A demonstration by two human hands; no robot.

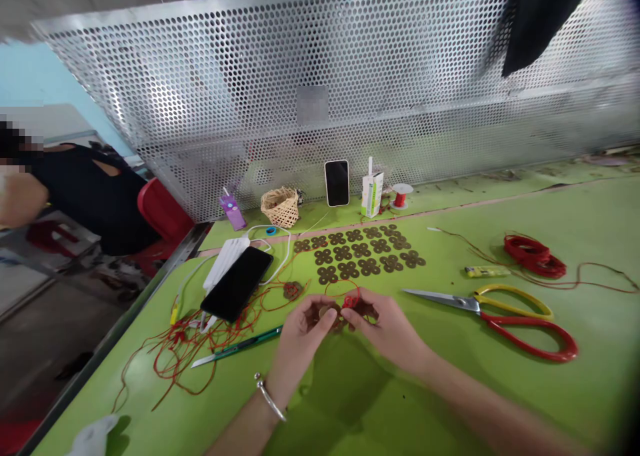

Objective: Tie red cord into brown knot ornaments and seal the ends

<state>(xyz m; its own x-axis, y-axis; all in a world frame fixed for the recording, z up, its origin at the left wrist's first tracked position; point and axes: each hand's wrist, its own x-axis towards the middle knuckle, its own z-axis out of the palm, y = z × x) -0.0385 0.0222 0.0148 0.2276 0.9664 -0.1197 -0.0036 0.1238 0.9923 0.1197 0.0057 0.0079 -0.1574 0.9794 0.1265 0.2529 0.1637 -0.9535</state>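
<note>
Near the middle of the green table (350, 403), my left hand (309, 329) pinches round brown coin-like pieces (329, 311) between thumb and fingers. My right hand (375, 319) meets it from the right, its fingers closed on a knotted red cord (351, 301). A thin loop of this cord rises above both hands. Just beyond lie rows of brown coin clusters (361, 250). One more cluster (292, 290) rests to the left, beside loose red cords (200, 343).
Scissors (467, 303), a lighter (485, 271) and coiled red cord (535, 255) lie right. A green cutter (245, 343) and black phone (237, 284) lie left. A basket (281, 207), upright phone (337, 183), carton (372, 195) and spool (401, 197) stand behind. A person (90, 189) is far left.
</note>
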